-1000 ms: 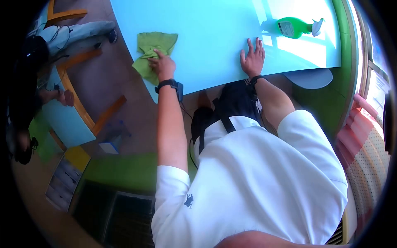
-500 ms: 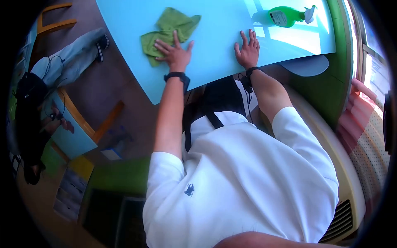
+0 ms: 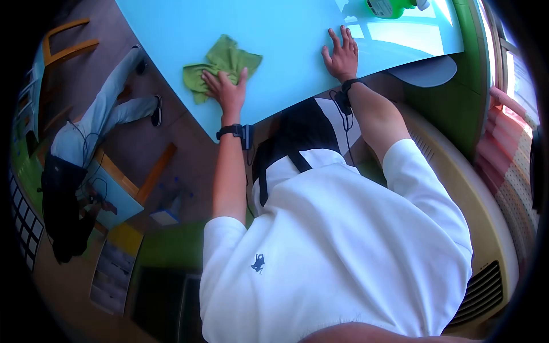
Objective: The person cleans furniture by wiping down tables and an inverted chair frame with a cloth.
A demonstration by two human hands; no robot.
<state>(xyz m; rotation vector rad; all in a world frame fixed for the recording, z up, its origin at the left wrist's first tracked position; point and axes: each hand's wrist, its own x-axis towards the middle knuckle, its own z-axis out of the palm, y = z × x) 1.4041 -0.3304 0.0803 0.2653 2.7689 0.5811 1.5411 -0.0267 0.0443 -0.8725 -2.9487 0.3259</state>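
Note:
On the glossy pale-blue table (image 3: 297,68), my left hand (image 3: 227,94) presses palm down on a green cloth (image 3: 226,57). Its fingers bear on the bunched near part, and the thumb stands out to the right. Most of the cloth spreads out crumpled beyond my fingertips. My right hand (image 3: 344,60) lies flat on the tabletop near the edge, open, fingers stretched away from me and holding nothing. Farther off, beyond that hand, a green spray bottle (image 3: 389,7) lies on its side, partly cut off by the top of the view.
A grey rounded seat (image 3: 426,73) juts from under the table at the right. Past it are a pink curtain (image 3: 509,134) and a beige heater unit (image 3: 457,200). To the left stand wooden chairs (image 3: 71,51), and another person (image 3: 68,177) is beside a smaller table.
My left hand and the green cloth have come nearer to me and the table's near corner, with the cloth more bunched. My right hand stays put. The view has shifted, cutting off the bottle.

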